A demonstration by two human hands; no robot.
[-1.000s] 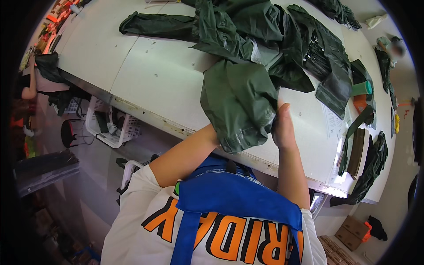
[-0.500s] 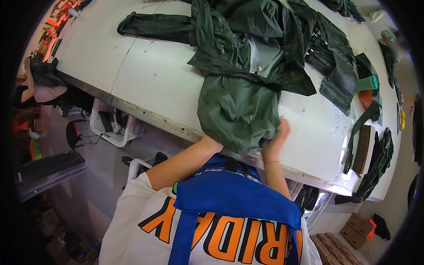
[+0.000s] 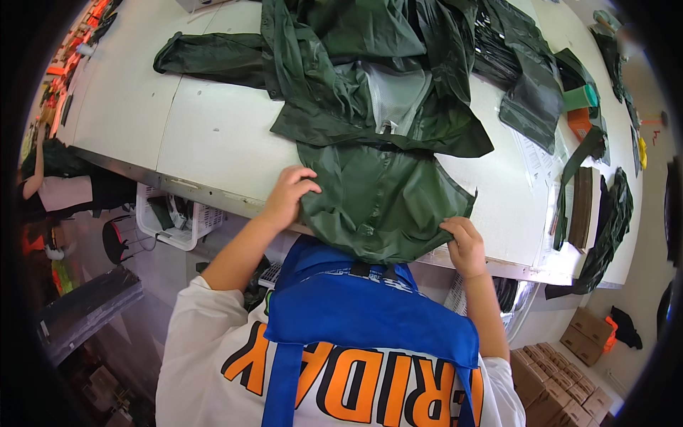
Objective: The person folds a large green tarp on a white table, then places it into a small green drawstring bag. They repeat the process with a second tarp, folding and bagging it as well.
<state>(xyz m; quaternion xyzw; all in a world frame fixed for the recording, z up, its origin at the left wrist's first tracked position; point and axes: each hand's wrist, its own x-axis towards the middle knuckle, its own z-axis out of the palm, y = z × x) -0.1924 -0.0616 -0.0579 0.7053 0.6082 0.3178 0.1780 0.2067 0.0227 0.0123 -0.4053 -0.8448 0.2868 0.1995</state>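
Observation:
A dark green rain jacket lies on the table, one sleeve stretched to the left. Its hood is spread out toward me, with the lower edge hanging over the table's front edge by my blue apron. My left hand is closed on the hood's left edge, fingers curled over the fabric. On the opposite side, my right hand pinches the hood's right edge between thumb and fingers. Above the hood, a pale grey lining shows between the jacket's dark flaps.
More dark green garments lie at the right, near a teal roll, an orange box and paper sheets. A white basket stands below the table's left edge. Another person's arm is at far left. Cardboard boxes sit lower right.
The bunched hood now lies flatter and wider. My left hand has come up from under it to its left edge; my right hand has moved lower to grip its right edge.

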